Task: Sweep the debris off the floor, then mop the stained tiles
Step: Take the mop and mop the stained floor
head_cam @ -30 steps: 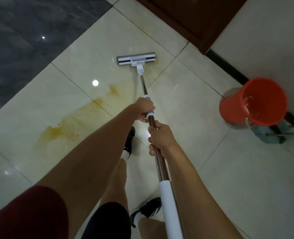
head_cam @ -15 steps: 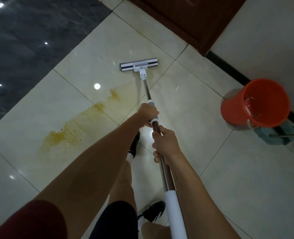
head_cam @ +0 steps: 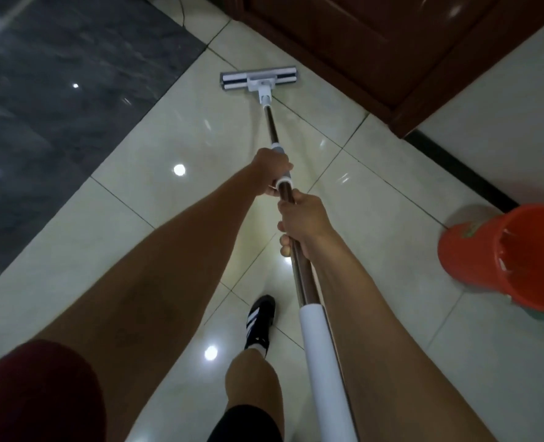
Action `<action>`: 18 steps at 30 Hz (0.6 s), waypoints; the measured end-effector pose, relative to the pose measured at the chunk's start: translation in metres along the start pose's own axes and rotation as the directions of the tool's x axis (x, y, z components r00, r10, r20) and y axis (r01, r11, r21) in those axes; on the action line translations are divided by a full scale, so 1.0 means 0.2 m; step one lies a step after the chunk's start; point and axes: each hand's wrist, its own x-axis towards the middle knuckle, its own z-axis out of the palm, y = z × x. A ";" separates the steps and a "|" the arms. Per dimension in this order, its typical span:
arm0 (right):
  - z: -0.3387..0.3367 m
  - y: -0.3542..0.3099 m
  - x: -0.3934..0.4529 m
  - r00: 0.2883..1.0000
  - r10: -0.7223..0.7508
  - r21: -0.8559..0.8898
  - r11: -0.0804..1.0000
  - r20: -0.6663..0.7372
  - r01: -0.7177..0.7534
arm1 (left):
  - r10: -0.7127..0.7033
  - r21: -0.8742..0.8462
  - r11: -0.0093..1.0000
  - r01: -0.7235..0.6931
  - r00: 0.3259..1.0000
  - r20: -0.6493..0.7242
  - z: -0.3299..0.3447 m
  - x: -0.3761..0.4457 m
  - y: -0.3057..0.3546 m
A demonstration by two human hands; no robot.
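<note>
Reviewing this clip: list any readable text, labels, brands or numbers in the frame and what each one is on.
None can be read.
Bucket: a small pale mark near its rim, too blurred to read.
Shoe: three white stripes, no lettering visible.
Mop head, the pole and its white sleeve: no print visible.
Floor tiles and wooden door: no signs or writing.

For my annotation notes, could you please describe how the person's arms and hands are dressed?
Both forearms are bare, and neither the left hand nor the right hand wears a glove, ring or watch. A short dark red sleeve covers the left upper arm; the right sleeve is out of view.
</note>
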 end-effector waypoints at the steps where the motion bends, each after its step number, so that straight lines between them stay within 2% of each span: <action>1: 0.02 -0.08 0.07 1.000 0.008 0.017 1.000 -0.001 -0.008 | 0.006 0.005 1.000 -0.006 1.000 -0.009 -0.05 0.07 0.06; 4: 0.07 -0.25 0.22 1.000 0.023 0.028 0.999 -0.004 -0.022 | 0.002 0.006 1.000 -0.002 0.999 -0.032 -0.15 0.21 0.19; 7: 0.07 -0.28 0.27 0.999 0.050 0.016 0.999 0.005 -0.051 | -0.035 0.009 0.999 0.035 0.999 -0.006 -0.15 0.26 0.22; 10: 0.03 -0.19 0.23 0.999 0.031 -0.024 0.999 0.006 -0.031 | -0.046 0.075 0.996 0.044 0.999 0.014 -0.09 0.21 0.19; 14: -0.03 -0.07 0.13 1.000 0.018 -0.043 0.999 0.005 -0.017 | -0.047 0.148 0.988 0.031 0.993 0.108 0.01 0.10 0.13; 18: -0.05 0.08 -0.04 1.000 0.013 -0.046 0.999 -0.011 -0.013 | -0.070 0.107 0.992 0.062 0.994 0.078 0.07 -0.07 0.03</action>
